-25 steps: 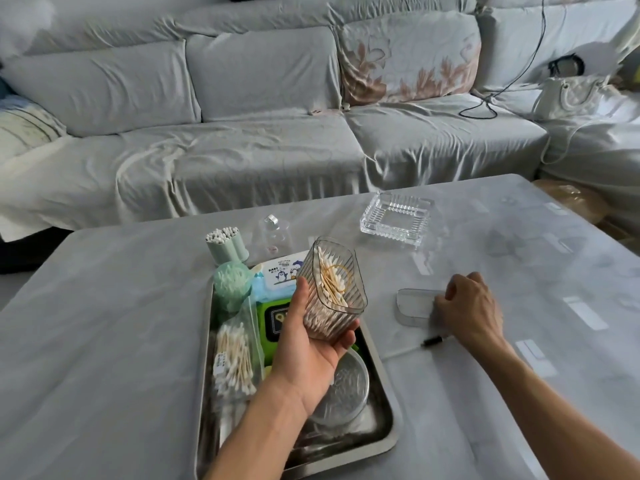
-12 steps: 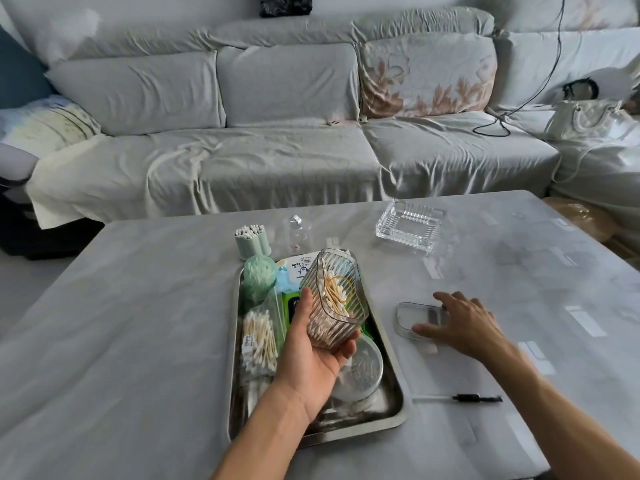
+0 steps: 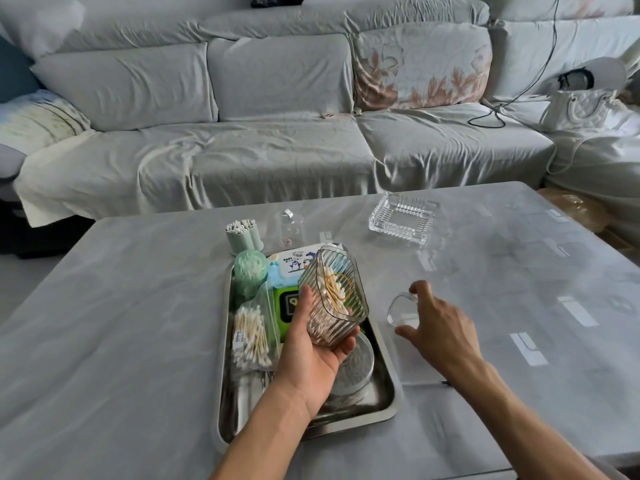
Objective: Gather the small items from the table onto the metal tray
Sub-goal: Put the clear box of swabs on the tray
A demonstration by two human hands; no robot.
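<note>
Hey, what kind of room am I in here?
Most likely a home living room. A long covered sofa with a floral cushion runs behind a low grey table, and a white handbag sits on the sofa's right section.

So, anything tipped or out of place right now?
Yes. The swab box in the left hand is tilted over the tray, open top leaning away. Its clear lid is off, pinched by the right hand. Nothing spilled.

Left hand (image 3: 311, 355) palm up, fingers (image 3: 346, 344) curled in a cradling grip; right hand (image 3: 440, 327) reaches forward, thumb and fingers pinching, both forearms bare.
</note>
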